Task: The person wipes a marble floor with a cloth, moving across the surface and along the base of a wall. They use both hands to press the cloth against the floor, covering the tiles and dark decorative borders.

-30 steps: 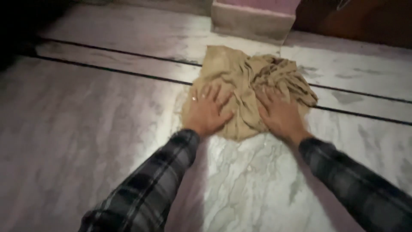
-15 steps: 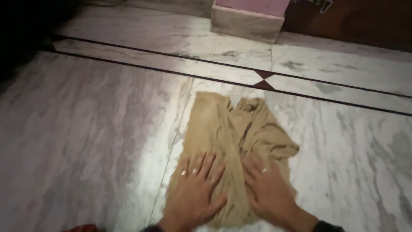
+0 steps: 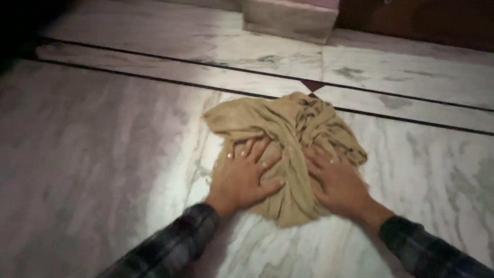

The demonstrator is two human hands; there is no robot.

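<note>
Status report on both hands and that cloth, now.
Left hand and right hand flat, open, pressing the cloth. Tan cloth bunched on the marble floor. Nothing in the way; stone block sits well beyond.

White, grey-veined marble floor [image 3: 103,154], crossed by two thin dark lines with a small dark diamond between. Crumpled tan cloth [image 3: 288,134] lying flat on it, just below the lines. Stone block [image 3: 290,18] at far edge.
</note>
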